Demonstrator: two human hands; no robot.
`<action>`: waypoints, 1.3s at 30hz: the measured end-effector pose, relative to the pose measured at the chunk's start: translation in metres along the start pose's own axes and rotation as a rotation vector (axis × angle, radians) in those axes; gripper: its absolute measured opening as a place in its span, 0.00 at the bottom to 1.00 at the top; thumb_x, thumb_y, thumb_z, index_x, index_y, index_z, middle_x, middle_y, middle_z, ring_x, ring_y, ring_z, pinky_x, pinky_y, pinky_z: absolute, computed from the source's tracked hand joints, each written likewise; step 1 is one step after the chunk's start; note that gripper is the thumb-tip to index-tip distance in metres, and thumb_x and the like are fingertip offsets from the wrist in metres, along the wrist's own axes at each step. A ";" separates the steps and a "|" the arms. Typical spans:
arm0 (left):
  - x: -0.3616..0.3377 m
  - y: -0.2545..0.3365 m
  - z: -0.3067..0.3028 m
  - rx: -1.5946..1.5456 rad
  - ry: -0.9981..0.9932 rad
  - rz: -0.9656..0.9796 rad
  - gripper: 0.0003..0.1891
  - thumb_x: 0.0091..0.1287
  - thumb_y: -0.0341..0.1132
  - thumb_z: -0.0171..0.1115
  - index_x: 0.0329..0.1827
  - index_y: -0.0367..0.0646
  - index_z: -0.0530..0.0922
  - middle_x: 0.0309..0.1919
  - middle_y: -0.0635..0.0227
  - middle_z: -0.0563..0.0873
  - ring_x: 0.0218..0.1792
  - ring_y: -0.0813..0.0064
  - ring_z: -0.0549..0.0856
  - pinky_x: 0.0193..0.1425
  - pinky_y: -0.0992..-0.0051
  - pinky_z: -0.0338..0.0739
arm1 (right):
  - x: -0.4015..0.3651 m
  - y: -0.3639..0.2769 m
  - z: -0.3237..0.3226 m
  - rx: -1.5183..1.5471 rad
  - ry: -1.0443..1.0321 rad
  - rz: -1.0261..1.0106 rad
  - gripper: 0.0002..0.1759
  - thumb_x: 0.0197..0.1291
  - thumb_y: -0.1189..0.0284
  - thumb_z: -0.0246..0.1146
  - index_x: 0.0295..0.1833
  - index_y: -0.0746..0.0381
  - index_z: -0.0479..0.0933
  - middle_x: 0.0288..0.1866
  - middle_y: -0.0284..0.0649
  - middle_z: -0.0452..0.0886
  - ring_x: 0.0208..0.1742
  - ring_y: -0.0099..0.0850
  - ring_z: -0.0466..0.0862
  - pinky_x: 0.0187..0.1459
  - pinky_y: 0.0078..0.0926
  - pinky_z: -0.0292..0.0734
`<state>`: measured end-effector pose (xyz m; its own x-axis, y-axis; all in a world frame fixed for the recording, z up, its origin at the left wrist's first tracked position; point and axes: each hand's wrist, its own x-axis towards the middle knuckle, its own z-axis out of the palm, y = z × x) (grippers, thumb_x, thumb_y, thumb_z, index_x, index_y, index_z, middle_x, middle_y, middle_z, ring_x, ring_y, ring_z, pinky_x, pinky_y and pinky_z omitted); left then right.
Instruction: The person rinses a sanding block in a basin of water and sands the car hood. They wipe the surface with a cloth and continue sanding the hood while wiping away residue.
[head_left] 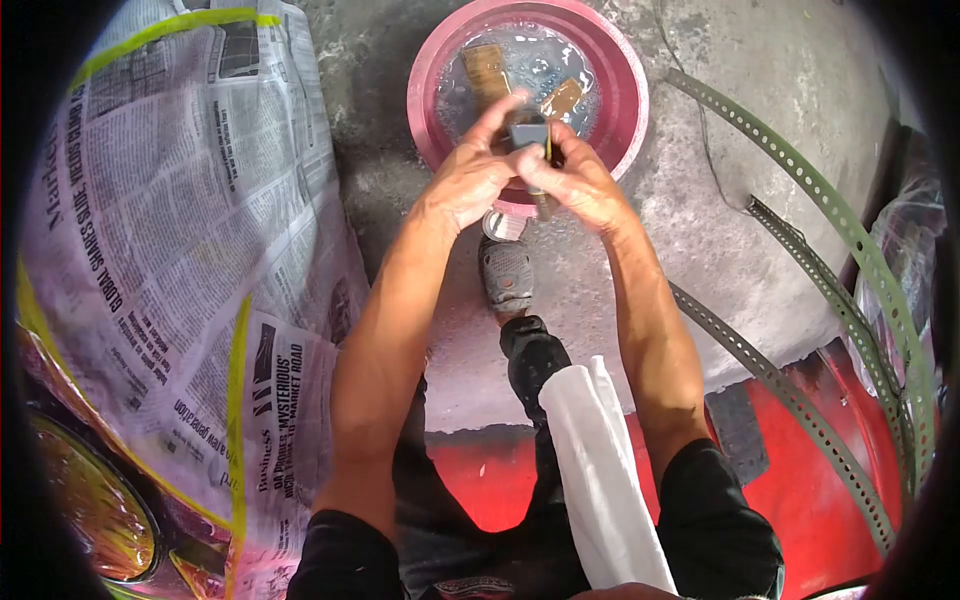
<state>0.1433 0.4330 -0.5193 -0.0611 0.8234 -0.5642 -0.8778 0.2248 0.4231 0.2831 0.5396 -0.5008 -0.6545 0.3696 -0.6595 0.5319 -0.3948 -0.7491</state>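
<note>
A small dark block (528, 133) with a grey flat face and a yellow line is held over the near side of a pink basin (425, 85). My right hand (582, 188) grips it, thumb across the front. On its other side, my left hand (472, 180) has its thumb and fingers curved around it; the fingertips are partly hidden. A brownish strip (543, 205) shows just below the right thumb. Sudsy water (530, 60) fills the basin, with a larger brown piece (485, 65) and a smaller one (562, 98) in it.
Newspaper sheets (180, 200) edged with yellow tape cover a vehicle on the left, its lamp (95, 500) exposed. Perforated metal strips (800, 165) curve along the right. A shoe (507, 275) stands below the basin. White cloth (605, 465) hangs over the leg.
</note>
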 end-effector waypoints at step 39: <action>0.097 -0.054 -0.023 1.330 0.639 -0.257 0.25 0.67 0.48 0.63 0.59 0.37 0.84 0.59 0.48 0.86 0.61 0.47 0.84 0.66 0.57 0.77 | 0.113 0.067 -0.024 -0.126 0.603 0.241 0.26 0.56 0.68 0.71 0.58 0.69 0.79 0.52 0.53 0.85 0.56 0.53 0.84 0.58 0.48 0.82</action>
<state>0.1740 0.4891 -0.6134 -0.4767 0.4070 -0.7792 0.1440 0.9105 0.3875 0.2576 0.5751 -0.6266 -0.1132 0.7042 -0.7009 0.7085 -0.4374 -0.5538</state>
